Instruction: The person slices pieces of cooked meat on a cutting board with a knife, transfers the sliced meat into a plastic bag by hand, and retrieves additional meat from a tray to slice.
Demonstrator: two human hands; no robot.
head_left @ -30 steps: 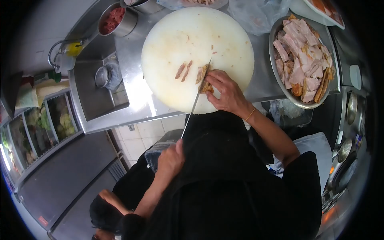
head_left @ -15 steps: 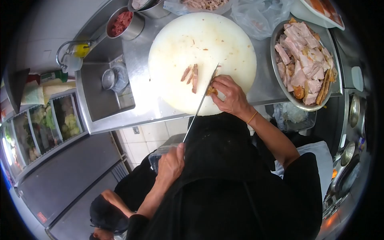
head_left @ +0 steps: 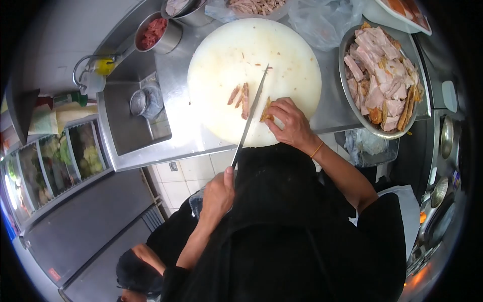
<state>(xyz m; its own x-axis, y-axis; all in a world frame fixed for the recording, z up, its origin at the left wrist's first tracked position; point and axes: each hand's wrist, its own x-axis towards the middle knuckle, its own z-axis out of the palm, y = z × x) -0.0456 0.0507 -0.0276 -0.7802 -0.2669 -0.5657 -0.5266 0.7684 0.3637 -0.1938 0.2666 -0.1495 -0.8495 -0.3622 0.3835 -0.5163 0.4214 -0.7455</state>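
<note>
My left hand is wrapped round the handle of a long knife, whose blade reaches over a round white cutting board. My right hand has its fingers closed on a browned piece of meat lying on the board, just right of the blade. Several cut meat strips lie left of the knife, apart from it. Small scraps are scattered over the far half of the board. My right fingers partly cover the held piece.
A metal bowl heaped with cooked meat stands on the right. At the left are a sink and a metal pot of red meat. Plastic bags lie behind the board. Another person is at the lower left.
The knife has moved left, away from the held meat, leaving a gap between blade and piece. My left hand has shifted slightly forward; my right hand stays nearly in place.
</note>
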